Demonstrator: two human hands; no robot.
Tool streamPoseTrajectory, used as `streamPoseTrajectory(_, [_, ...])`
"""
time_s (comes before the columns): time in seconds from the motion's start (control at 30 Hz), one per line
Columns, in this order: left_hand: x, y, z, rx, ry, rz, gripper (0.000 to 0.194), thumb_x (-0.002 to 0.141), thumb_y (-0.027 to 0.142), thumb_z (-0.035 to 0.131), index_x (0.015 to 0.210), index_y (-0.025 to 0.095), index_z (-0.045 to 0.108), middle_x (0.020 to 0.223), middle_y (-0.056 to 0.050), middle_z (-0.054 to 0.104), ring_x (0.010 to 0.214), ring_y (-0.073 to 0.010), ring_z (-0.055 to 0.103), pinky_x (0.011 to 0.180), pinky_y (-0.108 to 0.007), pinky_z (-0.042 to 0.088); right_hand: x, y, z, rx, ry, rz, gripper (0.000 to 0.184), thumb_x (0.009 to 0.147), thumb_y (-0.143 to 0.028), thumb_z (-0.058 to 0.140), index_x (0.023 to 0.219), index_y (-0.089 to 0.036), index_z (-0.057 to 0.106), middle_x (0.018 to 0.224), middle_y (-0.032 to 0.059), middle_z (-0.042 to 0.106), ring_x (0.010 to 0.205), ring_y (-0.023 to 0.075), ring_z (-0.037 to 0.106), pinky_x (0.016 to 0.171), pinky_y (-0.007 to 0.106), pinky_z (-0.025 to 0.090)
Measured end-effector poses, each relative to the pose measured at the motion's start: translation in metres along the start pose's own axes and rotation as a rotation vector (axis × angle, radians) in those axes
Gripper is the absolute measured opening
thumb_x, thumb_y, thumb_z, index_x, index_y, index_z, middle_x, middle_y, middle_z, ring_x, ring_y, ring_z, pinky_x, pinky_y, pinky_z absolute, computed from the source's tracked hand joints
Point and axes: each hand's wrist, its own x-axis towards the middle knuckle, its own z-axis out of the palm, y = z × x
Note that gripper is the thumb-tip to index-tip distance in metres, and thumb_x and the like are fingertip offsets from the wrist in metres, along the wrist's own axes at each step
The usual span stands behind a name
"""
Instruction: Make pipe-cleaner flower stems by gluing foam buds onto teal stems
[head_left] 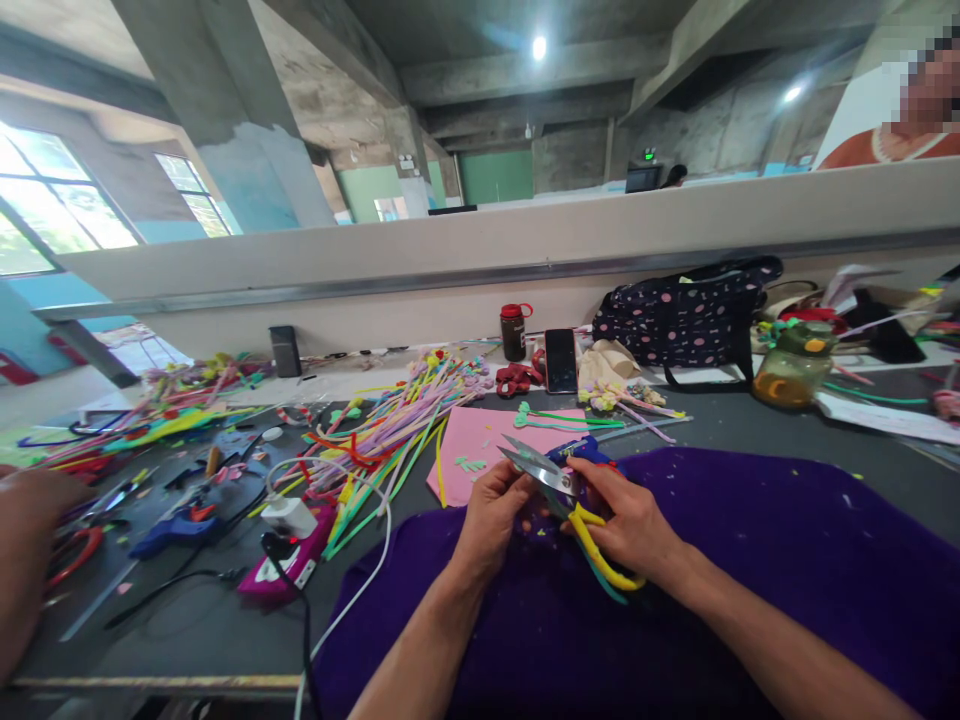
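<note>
A pair of scissors point(551, 475) with silver blades and a yellow handle point(596, 550) is in my right hand point(634, 515), the blades parted and angled up to the left. My left hand point(491, 515) is closed in a pinch beside the blades; what its fingers hold is hidden. A thin green strip point(607, 582) shows below the yellow handle. Just beyond both hands lies a blue glue gun point(583, 449), partly on a pink sheet point(457, 440). Green fuzzy-stem pieces point(555, 420) and small pale green bits point(471, 464) rest on that sheet. Purple cloth point(720, 540) spreads beneath my hands.
Coloured fuzzy stems point(397, 420) lie heaped left of the sheet. A pink power strip point(289, 565) with cables, another blue glue gun point(176, 530) and another person's arm point(34, 550) are at left. Behind stand a bottle point(514, 333), phone point(561, 362), patterned bag point(675, 320) and jug point(795, 365).
</note>
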Motion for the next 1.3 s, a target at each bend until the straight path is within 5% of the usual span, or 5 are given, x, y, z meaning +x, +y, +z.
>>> streamPoseTrajectory(0.33, [0.002,0.008,-0.003,-0.126,-0.012,-0.042,0.023,0.072,0.035,0.062,0.079,0.012,0.060,0.074,-0.005,0.066,0.041,-0.0035,0.048,0.032,-0.013,0.027,0.007,-0.008,-0.008,0.349,-0.104,0.306,0.049,0.075,-0.027,0.055,0.121,-0.021,0.038,0.078,-0.0017,0.056,0.064,0.0122,0.054,0.061,0.023,0.046])
streamPoseTrajectory(0.6, [0.001,0.007,-0.001,-0.136,-0.026,-0.070,0.025,0.069,0.037,0.064,0.079,0.014,0.059,0.072,-0.003,0.065,0.040,-0.0030,0.046,0.032,-0.013,0.026,0.004,-0.012,-0.006,0.180,-0.138,0.299,0.057,0.070,-0.032,0.060,0.122,-0.022,0.038,0.078,-0.0016,0.057,0.059,0.0128,0.052,0.057,0.024,0.043])
streamPoseTrajectory(0.83, [0.001,0.002,0.001,-0.087,-0.035,-0.091,0.027,0.069,0.040,0.063,0.078,0.014,0.060,0.046,0.003,0.054,0.037,-0.0043,0.043,0.034,-0.013,0.025,0.004,-0.020,-0.007,0.025,-0.119,0.241,0.067,0.064,-0.030,0.065,0.124,-0.023,0.037,0.107,0.0053,0.058,0.088,0.0211,0.057,0.076,0.034,0.045])
streamPoseTrajectory(1.3, [0.000,0.002,-0.002,-0.031,-0.080,-0.037,0.028,0.070,0.041,0.063,0.080,0.014,0.062,0.046,0.002,0.055,0.037,-0.0059,0.043,0.038,-0.016,0.028,0.003,-0.018,-0.006,-0.018,-0.116,0.202,0.065,0.065,-0.028,0.064,0.124,-0.021,0.038,0.116,0.0070,0.055,0.097,0.0227,0.055,0.083,0.036,0.043])
